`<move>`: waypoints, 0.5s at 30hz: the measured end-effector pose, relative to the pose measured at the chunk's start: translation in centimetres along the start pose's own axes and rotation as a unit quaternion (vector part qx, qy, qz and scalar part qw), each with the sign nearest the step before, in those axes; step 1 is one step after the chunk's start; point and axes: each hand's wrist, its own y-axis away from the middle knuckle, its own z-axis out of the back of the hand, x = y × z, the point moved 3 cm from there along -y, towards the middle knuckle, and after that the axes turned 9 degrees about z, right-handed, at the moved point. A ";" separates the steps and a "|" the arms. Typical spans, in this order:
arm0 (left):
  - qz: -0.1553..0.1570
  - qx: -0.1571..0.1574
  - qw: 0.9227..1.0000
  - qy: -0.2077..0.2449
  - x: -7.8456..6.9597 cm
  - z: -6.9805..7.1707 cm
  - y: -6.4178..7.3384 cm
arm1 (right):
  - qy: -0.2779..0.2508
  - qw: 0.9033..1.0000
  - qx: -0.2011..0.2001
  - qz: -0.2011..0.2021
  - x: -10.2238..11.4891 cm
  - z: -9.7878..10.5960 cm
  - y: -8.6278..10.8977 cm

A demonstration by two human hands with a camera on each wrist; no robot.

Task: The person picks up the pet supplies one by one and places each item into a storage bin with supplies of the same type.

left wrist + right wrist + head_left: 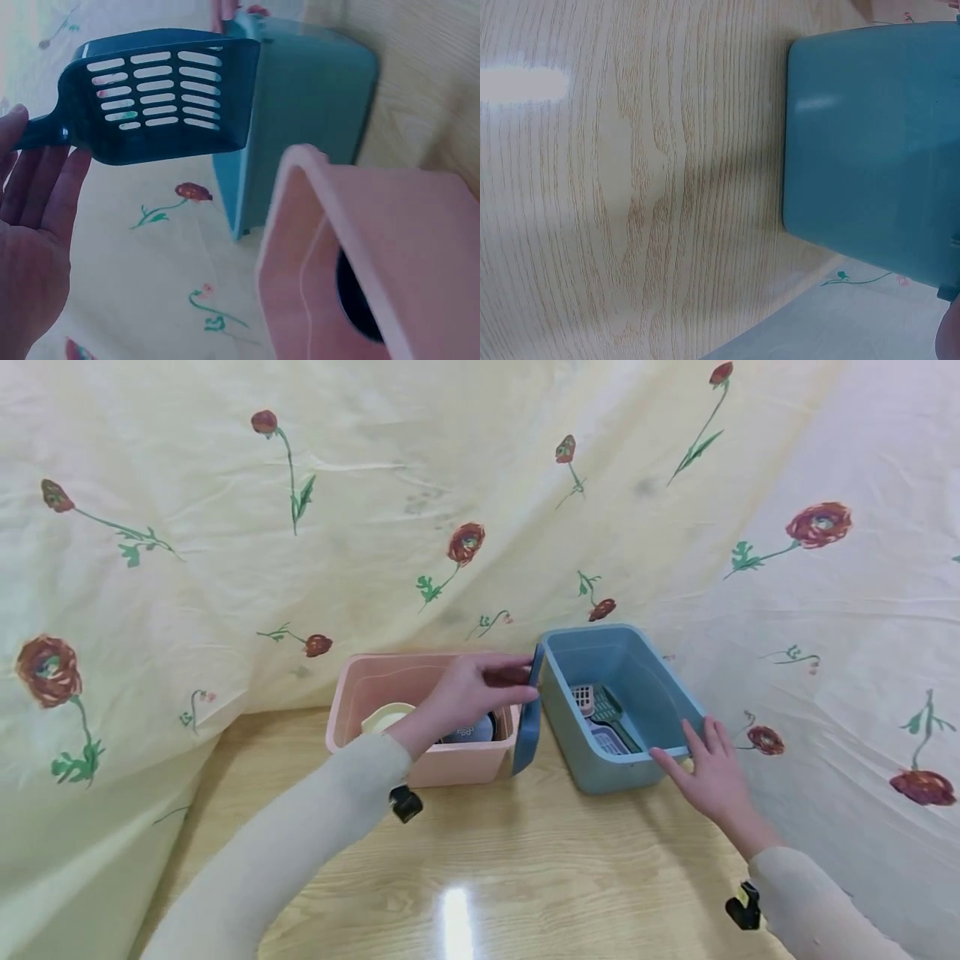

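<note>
My left hand [468,693] pinches the handle of a dark blue slotted litter scoop [165,97], held between the two bins. Seen from the head, the scoop stands nearly edge-on beside the blue bin's left rim. My right hand [717,777] rests on the near right corner of the blue bin [618,777], fingers spread along its rim. Inside that bin lie a pale pink scoop [582,698], a dark green scoop [609,706] and a lavender slotted piece [609,740]. The right wrist view shows mostly the blue bin's outer wall [870,150].
Left of the blue bin stands a pink bin [457,768], holding a cream-coloured item [386,717] and a dark blue item with holes [478,728], partly behind my left hand. Both bins stand on a wooden table [420,860] against a flowered cloth [360,552].
</note>
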 end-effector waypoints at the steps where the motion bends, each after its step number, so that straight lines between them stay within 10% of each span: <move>1: 0.010 -0.001 1.000 0.013 -0.1 -0.3 -0.8 | 0.002 1.000 0.002 -0.002 0.0 0.0 0.0; 15: 0.042 -0.069 0.981 0.176 0.3 -5.9 -9.5 | 0.004 1.000 -0.009 -0.007 -0.4 -0.4 0.1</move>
